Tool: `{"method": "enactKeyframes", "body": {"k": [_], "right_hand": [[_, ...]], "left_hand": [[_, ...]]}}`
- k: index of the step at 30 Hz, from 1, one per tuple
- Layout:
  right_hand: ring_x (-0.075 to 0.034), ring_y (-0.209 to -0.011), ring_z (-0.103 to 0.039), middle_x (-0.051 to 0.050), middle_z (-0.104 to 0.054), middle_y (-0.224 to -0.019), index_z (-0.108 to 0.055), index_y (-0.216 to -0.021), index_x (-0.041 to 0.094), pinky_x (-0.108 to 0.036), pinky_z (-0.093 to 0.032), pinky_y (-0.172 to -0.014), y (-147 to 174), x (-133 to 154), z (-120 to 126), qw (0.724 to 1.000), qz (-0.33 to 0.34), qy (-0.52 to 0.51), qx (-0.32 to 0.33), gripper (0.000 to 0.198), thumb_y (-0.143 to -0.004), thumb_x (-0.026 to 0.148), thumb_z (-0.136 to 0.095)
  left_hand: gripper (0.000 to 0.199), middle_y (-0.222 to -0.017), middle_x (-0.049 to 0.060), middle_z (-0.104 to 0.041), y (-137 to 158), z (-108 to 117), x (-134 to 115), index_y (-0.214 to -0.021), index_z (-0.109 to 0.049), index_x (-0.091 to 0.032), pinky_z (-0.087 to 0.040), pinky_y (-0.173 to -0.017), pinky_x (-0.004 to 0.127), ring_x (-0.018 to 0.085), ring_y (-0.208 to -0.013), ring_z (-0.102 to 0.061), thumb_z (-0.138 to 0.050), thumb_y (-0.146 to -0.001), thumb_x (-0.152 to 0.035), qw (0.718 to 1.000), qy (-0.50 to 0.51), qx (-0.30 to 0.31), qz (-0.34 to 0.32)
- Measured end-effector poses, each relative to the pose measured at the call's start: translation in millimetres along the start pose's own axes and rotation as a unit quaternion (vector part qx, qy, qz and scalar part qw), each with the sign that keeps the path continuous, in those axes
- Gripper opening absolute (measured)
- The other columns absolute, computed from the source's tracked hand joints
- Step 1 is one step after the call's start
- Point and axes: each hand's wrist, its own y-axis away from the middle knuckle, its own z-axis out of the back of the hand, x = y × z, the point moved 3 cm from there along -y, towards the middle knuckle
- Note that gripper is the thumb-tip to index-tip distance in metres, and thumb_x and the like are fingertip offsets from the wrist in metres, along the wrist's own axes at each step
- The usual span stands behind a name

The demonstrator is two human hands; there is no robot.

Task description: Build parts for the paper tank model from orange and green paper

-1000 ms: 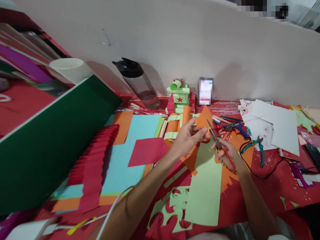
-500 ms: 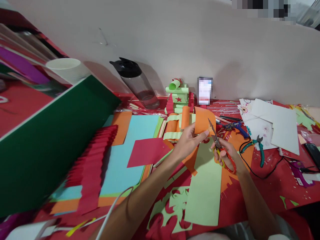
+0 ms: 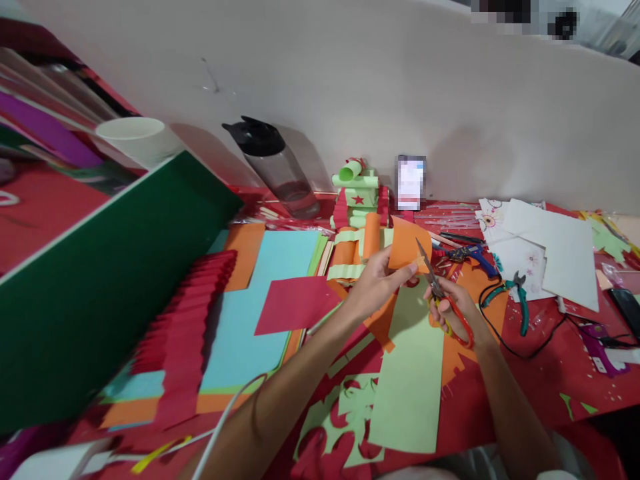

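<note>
My left hand (image 3: 377, 279) pinches a piece of orange paper (image 3: 407, 243) by its lower edge, thumb on the near side. Red-and-yellow-handled scissors (image 3: 436, 285) are in my right hand (image 3: 457, 300), fingers through the loops. Their blades point up and lie against the right part of the orange paper; how far apart the blades are is hard to make out. Just behind my left hand sits an orange and light green paper model (image 3: 349, 250) with rolled tubes. Beyond it stands a light green and red paper model (image 3: 357, 197) bearing a red star. Beneath my hands lies a light green sheet (image 3: 410, 380).
Coloured sheets (image 3: 240, 340) and pleated red paper (image 3: 185, 333) lie left, by a leaning green board (image 3: 110, 287). A bottle (image 3: 275, 167) and phone (image 3: 410, 183) stand at the wall. Right are a glue gun (image 3: 473, 257), pliers (image 3: 520, 293) and white cards (image 3: 570, 257).
Both hands stay almost in place. The orange paper has tilted very slightly against the scissor blades, and the whole view has shifted a little.
</note>
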Motion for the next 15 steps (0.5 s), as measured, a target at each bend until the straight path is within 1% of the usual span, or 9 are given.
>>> {"method": "enactKeyframes", "body": {"k": [5,9,15], "right_hand": [[-0.007,-0.045,-0.041,0.007,-0.051,-0.059,-0.058,-0.097,0.021,-0.016,-0.034,-0.040,0.4,2.6,-1.4,1.000,-0.005,0.000,-0.006,0.073,-0.073,0.088,-0.068],[-0.007,-0.045,-0.040,0.007,-0.050,-0.058,-0.058,-0.096,0.021,-0.016,-0.034,-0.039,0.8,3.3,-1.7,1.000,0.005,0.002,-0.007,0.070,-0.075,0.087,-0.068],[-0.007,-0.044,-0.040,0.007,-0.048,-0.058,-0.057,-0.095,0.021,-0.016,-0.034,-0.038,1.5,2.7,-1.8,1.000,0.004,0.010,-0.009,0.066,-0.077,0.084,-0.068]], "left_hand": [[0.039,-0.084,0.002,-0.071,0.6,0.3,-1.3,-0.095,-0.065,-0.017,-0.055,-0.071,0.031,0.019,-0.075,-0.068,-0.081,-0.075,-0.047,1.000,-0.007,-0.004,0.007],[0.038,-0.081,0.002,-0.070,1.3,0.4,-3.1,-0.093,-0.064,-0.017,-0.055,-0.071,0.031,0.019,-0.074,-0.068,-0.081,-0.076,-0.047,1.000,-0.012,-0.006,0.012],[0.035,-0.080,0.002,-0.070,0.9,0.9,-3.9,-0.092,-0.064,-0.018,-0.054,-0.069,0.030,0.019,-0.073,-0.068,-0.079,-0.078,-0.046,1.000,-0.020,-0.003,0.000]]}}
